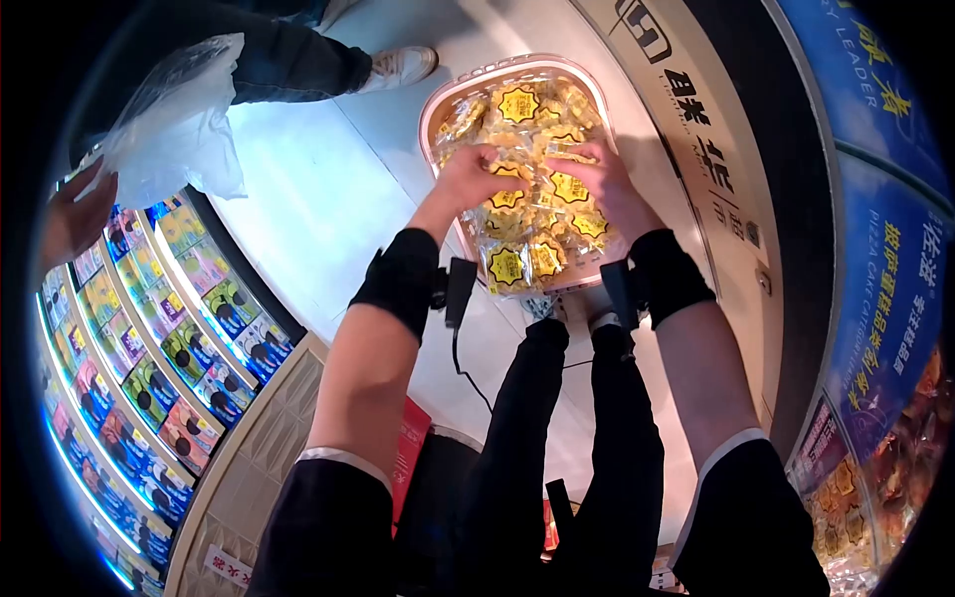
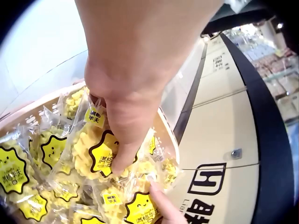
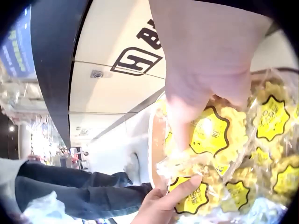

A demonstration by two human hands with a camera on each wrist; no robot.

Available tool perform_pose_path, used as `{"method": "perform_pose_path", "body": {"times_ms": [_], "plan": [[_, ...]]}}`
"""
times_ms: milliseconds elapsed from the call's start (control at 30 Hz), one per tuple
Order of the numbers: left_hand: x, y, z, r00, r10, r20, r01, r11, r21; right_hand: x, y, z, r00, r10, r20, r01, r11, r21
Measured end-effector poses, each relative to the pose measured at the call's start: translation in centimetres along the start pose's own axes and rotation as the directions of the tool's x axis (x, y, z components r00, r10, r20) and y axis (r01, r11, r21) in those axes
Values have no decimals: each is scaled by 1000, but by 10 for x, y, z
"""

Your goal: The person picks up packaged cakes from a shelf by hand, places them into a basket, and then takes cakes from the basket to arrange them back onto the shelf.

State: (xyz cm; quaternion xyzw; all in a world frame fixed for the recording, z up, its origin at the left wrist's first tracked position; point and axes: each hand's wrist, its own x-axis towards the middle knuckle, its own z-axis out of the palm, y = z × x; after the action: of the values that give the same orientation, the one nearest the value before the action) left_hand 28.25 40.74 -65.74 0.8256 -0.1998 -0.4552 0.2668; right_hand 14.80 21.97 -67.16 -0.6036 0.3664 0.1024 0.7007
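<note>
A pale pink plastic basket (image 1: 426, 139) on the floor holds many clear-wrapped waffles with yellow star-shaped labels. My left hand (image 1: 468, 181) reaches in from the left and pinches a waffle pack (image 2: 93, 151), its thumb across the label and its other fingers mostly hidden behind the wrapper. Opposite it, my right hand (image 1: 602, 177) grips another waffle pack (image 3: 212, 133), thumb and fingers at the wrapper's edges. The two held packs are side by side over the pile. More wrapped waffles (image 1: 517, 104) lie around them.
At upper left another person's hand (image 1: 75, 214) holds a clear plastic bag (image 1: 189, 129); that person's shoe (image 1: 403, 68) is near the basket. A lettered counter panel (image 1: 696, 129) runs along the right, and lit shelves of packets (image 1: 149, 338) stand at left.
</note>
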Motion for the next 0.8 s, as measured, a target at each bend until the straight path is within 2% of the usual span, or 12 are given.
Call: {"method": "perform_pose_path", "body": {"times_ms": [200,267,367,400,467,533,567,600,633,667,733,800], "plan": [[-69,46,-35,977,-189,-96,155,947,-283,-46,-16,7,973,99,-211,-34,956,291],[-95,54,-50,971,-240,3,224,901,-372,-50,-3,2,989,86,-117,-25,897,442],[-154,56,-61,984,-162,69,161,672,-723,-100,-29,-9,989,143,30,-125,717,686],[-179,55,-63,981,-145,128,188,557,-809,-126,-42,-17,983,173,53,-161,703,692],[-237,59,-53,978,-205,46,121,368,-922,-193,-72,-33,973,226,43,-200,742,640],[-280,75,-44,986,-74,149,161,203,-966,-275,-113,-62,979,162,122,-200,865,461],[-293,87,-38,967,25,255,248,155,-956,-314,-111,-68,968,186,168,-250,748,615],[-313,154,-42,943,12,332,327,138,-935,-355,-129,-75,996,37,85,-79,820,567],[-326,186,-38,893,336,300,200,300,-933,-398,-156,-86,995,-15,94,-45,803,595],[-351,269,-44,878,361,314,180,358,-916,-438,-180,-94,999,-49,17,32,845,534],[-370,325,-38,847,416,331,97,491,-866,-496,-211,-101,979,-74,-189,157,866,475],[-382,381,-29,796,436,421,123,563,-817,-549,-233,-114,963,-84,-257,171,926,336]]}}
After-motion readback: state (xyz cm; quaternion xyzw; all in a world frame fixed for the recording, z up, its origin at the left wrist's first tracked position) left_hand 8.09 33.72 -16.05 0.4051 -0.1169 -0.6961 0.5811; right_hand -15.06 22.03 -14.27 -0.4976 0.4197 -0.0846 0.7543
